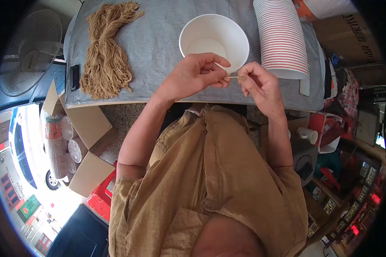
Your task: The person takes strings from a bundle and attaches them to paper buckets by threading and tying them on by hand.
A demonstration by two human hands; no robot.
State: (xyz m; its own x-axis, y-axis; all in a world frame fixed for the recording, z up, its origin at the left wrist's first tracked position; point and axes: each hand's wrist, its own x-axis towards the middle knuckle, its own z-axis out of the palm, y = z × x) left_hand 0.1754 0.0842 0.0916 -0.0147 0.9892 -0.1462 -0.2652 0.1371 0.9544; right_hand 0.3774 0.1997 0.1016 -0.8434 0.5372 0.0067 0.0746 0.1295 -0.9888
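Observation:
My left hand [197, 75] pinches one end of a short, light-coloured string [233, 77]. The other end is held between the thumb and fingers of my right hand [263, 88], so the string spans the small gap between them. Just beyond my hands, at the table's near side, stands a large white paper tub [206, 43], open at the top, with its inside showing. Over to the left lies a bundle of tan string [105, 55], gathered near its middle. A long stack of nested paper cups [283, 38] with red rims lies to the right of the tub.
A grey cloth [158, 47] covers the table. A small black object [74, 77] sits near its left edge. Below left is an open cardboard box [88, 128] with stacked cups beside it; a fan [30, 55] stands further left. Another cardboard box [347, 38] is at right.

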